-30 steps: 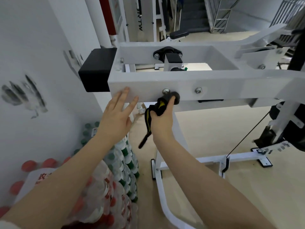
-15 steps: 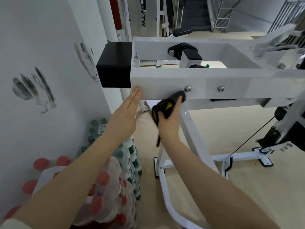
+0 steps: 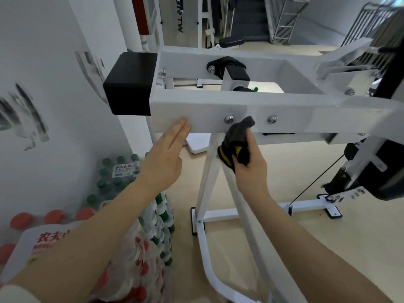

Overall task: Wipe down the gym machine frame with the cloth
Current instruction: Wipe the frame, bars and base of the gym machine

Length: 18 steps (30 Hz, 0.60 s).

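1. The right hand (image 3: 249, 169) grips a black cloth (image 3: 237, 141) with yellow stripes. Its fingers curl round the cloth.
2. The top tip of the cloth touches the side of the white machine frame (image 3: 284, 110), between two shiny bolts (image 3: 229, 119).
3. The left hand (image 3: 164, 162) is flat, with its fingers straight and close together. It holds nothing. Its fingertips touch the bottom edge of the same white bar, near the bar's left end.
4. A black block (image 3: 129, 84) sits on the left end of the bar. It is close to the white wall (image 3: 43, 62), so there is only a thin gap on that side.
5. The bar runs far off to the right, with lots of bare white side past the cloth.
6. Under the bar, white legs (image 3: 205, 171) slant down to the tan floor (image 3: 284, 171). There is open floor below the right hand.
7. Packs of water bottles (image 3: 122, 178) with green and red caps stand by the wall, under the left arm.
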Motion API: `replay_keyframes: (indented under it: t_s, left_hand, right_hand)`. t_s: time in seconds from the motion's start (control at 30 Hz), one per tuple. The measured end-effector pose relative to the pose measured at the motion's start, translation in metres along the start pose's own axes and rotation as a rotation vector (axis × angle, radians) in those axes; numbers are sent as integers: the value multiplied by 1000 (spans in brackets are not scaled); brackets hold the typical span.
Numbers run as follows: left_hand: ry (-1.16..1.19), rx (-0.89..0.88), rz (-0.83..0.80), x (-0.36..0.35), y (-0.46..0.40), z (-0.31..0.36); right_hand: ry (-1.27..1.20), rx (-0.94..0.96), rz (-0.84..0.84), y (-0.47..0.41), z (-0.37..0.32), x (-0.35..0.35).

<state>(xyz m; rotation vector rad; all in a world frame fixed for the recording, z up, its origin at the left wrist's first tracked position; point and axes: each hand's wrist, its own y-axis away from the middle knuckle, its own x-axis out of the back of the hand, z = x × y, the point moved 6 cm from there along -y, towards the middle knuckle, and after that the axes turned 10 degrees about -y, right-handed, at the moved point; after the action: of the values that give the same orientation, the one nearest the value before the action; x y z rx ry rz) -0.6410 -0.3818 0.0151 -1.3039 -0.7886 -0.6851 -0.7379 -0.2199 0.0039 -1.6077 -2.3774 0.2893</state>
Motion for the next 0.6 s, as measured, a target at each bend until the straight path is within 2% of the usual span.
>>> replay_keyframes:
  t_s: [0.13,0.23,0.3,0.37,0.43,0.53,0.6]
  left_hand:
    - [-138,-91,68,-9,-22,26]
    - [-249,-105,76,-14,-36,41]
    - [-311,-109,68,-18,-44,48]
    - [-374,-89,54,-21,-47,50]
    - [-427,-73,53,-23,-47,49]
    - [-435,-81,69,-20,-46,47]
    - [-409,-86,67,-18,-45,45]
  right_hand:
    - [204,265,189,-38,-29,56]
    - [428,388,49,-64,-30,49]
    - [597,541,-55,-62,-28,30]
    - [729,667,-58,-59,-27,24]
    - [816,690,18,-64,-26,40]
    - [840,588,203,-74,-22,71]
    - [796,533,247,-76,-24,65]
